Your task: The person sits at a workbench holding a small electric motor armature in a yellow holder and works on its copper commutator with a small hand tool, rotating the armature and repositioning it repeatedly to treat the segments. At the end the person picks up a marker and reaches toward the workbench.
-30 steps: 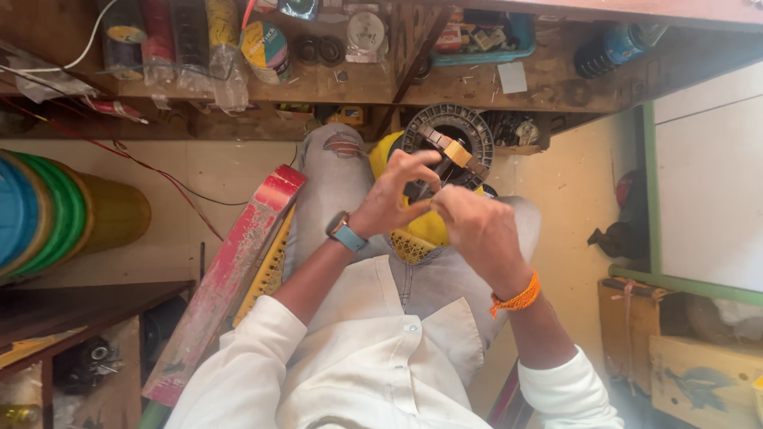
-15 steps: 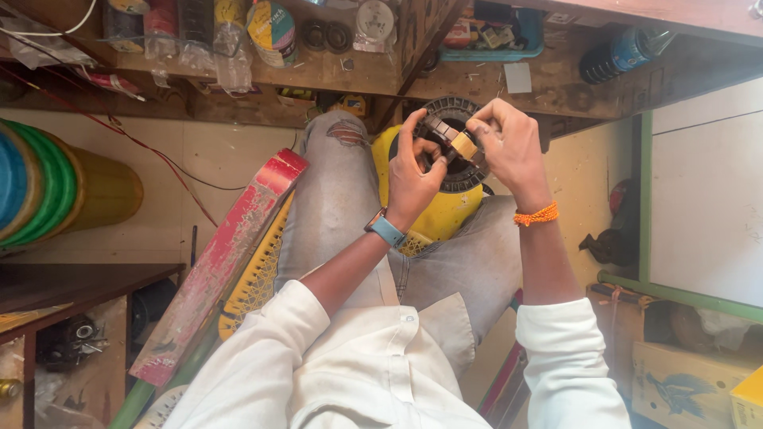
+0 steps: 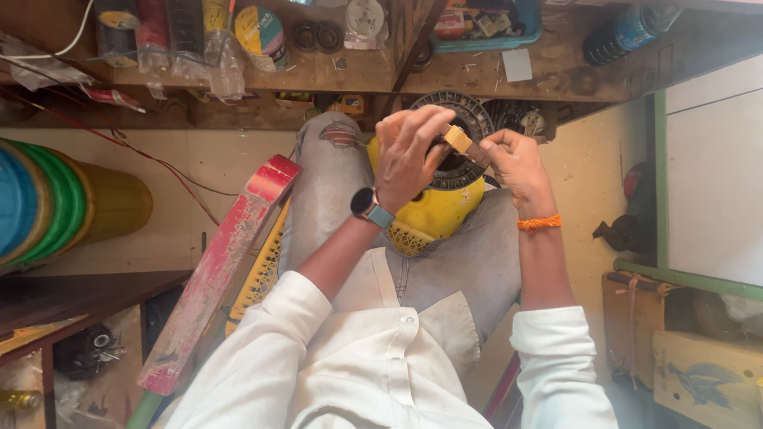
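Hands, two, meet at upper centre: left hand (image 3: pixel 409 155) and right hand (image 3: pixel 517 163) each grip one tan block (image 3: pixel 458 140) above one yellow casing (image 3: pixel 433 214).

left hand (image 3: pixel 409 155): covers near end of tan block (image 3: pixel 458 140), grip hidden | round black part (image 3: pixel 457 143): middle behind both hands | yellow housing (image 3: pixel 433 214): lower edge hidden by knees | coloured reels (image 3: pixel 48 202): cut by left edge | shelf clutter (image 3: pixel 238 40): too small to tell
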